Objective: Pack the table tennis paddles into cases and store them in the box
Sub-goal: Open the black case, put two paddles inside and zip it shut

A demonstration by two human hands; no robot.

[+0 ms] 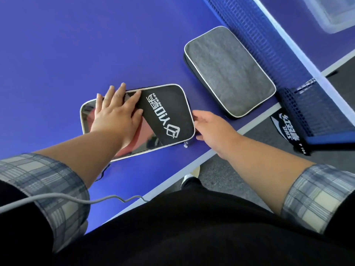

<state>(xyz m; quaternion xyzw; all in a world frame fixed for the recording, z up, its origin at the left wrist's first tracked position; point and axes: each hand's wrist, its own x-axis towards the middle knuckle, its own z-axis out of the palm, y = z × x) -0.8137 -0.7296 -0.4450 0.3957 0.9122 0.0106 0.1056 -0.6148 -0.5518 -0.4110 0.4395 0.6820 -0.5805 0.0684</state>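
1. Left hand (115,114) grip: open, fingers spread, palm pressed flat on the black rectangular zip case with white piping and white logo (165,112); it closes round nothing, it only pins the case down.
2. Right hand (210,129) grip: loosely curled at the case's right end, fingertips at or under the edge. Cannot tell whether it has hold of the rim or only touches it.
3. Case lies flat on the blue table tennis table (57,54), near the table's front edge, long side slanted to that edge. A shiny silver-and-red panel (146,139) shows around the left hand; cannot tell whether that is part of the case or a paddle face. Metal zip puller (185,144) hangs off the near long edge.
4. Second case, grey plush-topped with white piping (229,71), rests just beside the blue net (269,35), apart from the first case, untouched.
5. Clear plastic box (334,14) sits beyond the net, well apart from both cases.
6. Handling judgement: case looks light, padded, semi-soft and flexes at the edges; glossy panel likely slippery under a flat palm. A paddle inside would add stiffness.
7. Where to hold: pinch the piped rim at a short end or grip across the width, thumb on top. Keep the zip side up so nothing slides out.
8. Stage guess: closing or lifting this case; boxing not yet done.
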